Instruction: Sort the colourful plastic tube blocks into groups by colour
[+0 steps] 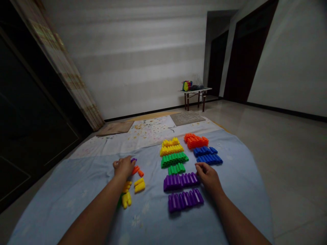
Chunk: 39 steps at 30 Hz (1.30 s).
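Observation:
My left hand (124,167) is bent palm-down over the cloth on the left. Its fingers are closed around small purple plastic tubes (133,160), which peek out at its right edge. Just below lie loose orange tubes (138,170) and yellow tubes (139,185). My right hand (208,177) is curled with thumb and forefinger together, and no object shows between them. It is beside the right end of an upper row of purple tubes (181,181). A second purple row (186,200) lies nearer to me, and blue tubes (209,159) lie just beyond this hand.
Yellow rows (171,148), green rows (174,160) and an orange pile (196,141) lie farther back on the light blue cloth (153,224). Two mats (187,118) rest at the far edge. A small table (196,91) bearing a colourful bag stands by the wall.

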{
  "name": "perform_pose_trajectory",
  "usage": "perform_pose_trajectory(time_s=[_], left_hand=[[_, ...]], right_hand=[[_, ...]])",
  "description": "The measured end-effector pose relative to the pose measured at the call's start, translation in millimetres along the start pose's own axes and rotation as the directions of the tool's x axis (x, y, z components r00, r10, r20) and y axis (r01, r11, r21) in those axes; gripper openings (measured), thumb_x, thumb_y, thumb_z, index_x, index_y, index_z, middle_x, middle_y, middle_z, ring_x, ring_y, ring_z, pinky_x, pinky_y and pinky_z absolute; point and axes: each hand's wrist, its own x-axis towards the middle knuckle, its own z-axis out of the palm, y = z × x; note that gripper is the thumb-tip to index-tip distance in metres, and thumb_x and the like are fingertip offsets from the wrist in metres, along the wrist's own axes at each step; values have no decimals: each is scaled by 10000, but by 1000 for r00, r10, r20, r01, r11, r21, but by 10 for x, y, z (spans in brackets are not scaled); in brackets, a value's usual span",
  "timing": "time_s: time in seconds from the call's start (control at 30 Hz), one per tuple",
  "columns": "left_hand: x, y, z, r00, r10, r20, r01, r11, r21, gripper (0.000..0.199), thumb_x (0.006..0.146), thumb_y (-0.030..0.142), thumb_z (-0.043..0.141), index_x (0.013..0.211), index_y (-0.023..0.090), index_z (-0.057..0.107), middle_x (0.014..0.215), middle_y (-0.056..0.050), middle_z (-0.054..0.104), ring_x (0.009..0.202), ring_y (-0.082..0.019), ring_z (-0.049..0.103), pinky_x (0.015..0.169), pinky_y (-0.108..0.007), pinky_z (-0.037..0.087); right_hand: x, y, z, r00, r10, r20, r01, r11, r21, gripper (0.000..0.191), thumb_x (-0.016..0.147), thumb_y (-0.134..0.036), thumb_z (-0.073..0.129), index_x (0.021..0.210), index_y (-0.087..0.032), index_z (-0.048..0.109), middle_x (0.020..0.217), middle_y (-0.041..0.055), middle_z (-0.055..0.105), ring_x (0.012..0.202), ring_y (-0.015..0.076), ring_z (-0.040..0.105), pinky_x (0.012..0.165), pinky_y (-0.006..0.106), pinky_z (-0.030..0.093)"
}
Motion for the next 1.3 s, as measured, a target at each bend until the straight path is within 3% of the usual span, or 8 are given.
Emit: perform_pose_trajectory(time_s=[0.17, 0.33, 0.57, 0.8, 0.97, 1.13, 1.23, 1.3], left_hand=[[25, 103, -23, 1000, 17, 20, -18, 999, 43, 351, 726, 303, 443, 1004, 190, 626, 1004, -151, 676, 1014, -312, 553, 894, -471, 267], [-23, 395, -103, 998, 55, -12, -56, 998, -11, 544, 782, 398, 371, 1262, 153, 447, 1115, -180, 624, 1069, -327, 517, 874, -468, 290], [-477, 863, -96, 956, 277, 99, -267, 958, -101, 457, 774, 423, 420, 1188, 268, 534, 1029, -82, 676, 1008, -259, 556, 880, -412, 306], [-624, 828, -65, 908, 353, 226, -329, 934, -138, 419, 728, 497, 473, 1032, 258, 632, 988, -104, 663, 983, -293, 562, 851, -441, 334], [-501, 726, -35, 890, 362, 277, -325, 930, -169, 402, 652, 343, 587, 1048, 277, 611, 1024, -68, 646, 997, -259, 559, 825, -371, 376], [-557, 787, -165, 907, 353, 231, -309, 929, -205, 350, 719, 384, 530, 1031, 240, 597, 1093, -69, 610, 1065, -244, 522, 876, -357, 369], [-772, 1017, -331, 912, 385, 140, -334, 898, -287, 382, 732, 422, 518, 1081, 268, 550, 1162, -47, 562, 1127, -238, 469, 912, -375, 346], [-938, 1214, -406, 882, 459, 107, -395, 844, -363, 375, 708, 407, 559, 1062, 283, 545, 1171, -36, 544, 1148, -239, 440, 938, -404, 314]], right_hand=[[32, 14, 11, 1000, 19, -1, -19, 1000, 2, 369, 763, -465, 493, 877, -148, 645, 609, 21, 629, 579, 182, 585, 567, 276, 428], [46, 5, 9, 1000, 23, 7, -23, 1000, 19, 359, 767, -461, 488, 865, -151, 640, 613, 25, 623, 583, 183, 583, 559, 273, 433], [38, -7, 5, 1000, 2, -24, -1, 1000, 28, 346, 755, -440, 501, 855, -145, 653, 592, 27, 625, 561, 175, 575, 544, 267, 434], [42, -9, 1, 1000, -13, -16, 13, 1000, 20, 339, 768, -427, 488, 860, -142, 648, 604, 27, 626, 566, 168, 580, 548, 260, 429], [43, -14, 2, 999, -23, -39, 24, 1000, 18, 335, 762, -425, 490, 841, -144, 656, 589, 18, 626, 541, 156, 569, 534, 251, 425], [44, -27, -7, 998, -30, -53, 31, 999, 15, 318, 766, -411, 485, 837, -150, 652, 590, 15, 628, 549, 154, 577, 553, 251, 435], [42, -41, -11, 998, -29, -54, 30, 999, 21, 315, 769, -407, 479, 839, -151, 647, 589, 12, 624, 549, 151, 578, 555, 247, 435], [41, -51, -13, 998, -23, -54, 25, 999, 26, 316, 768, -409, 477, 836, -151, 647, 580, 9, 621, 546, 150, 577, 556, 245, 434]])
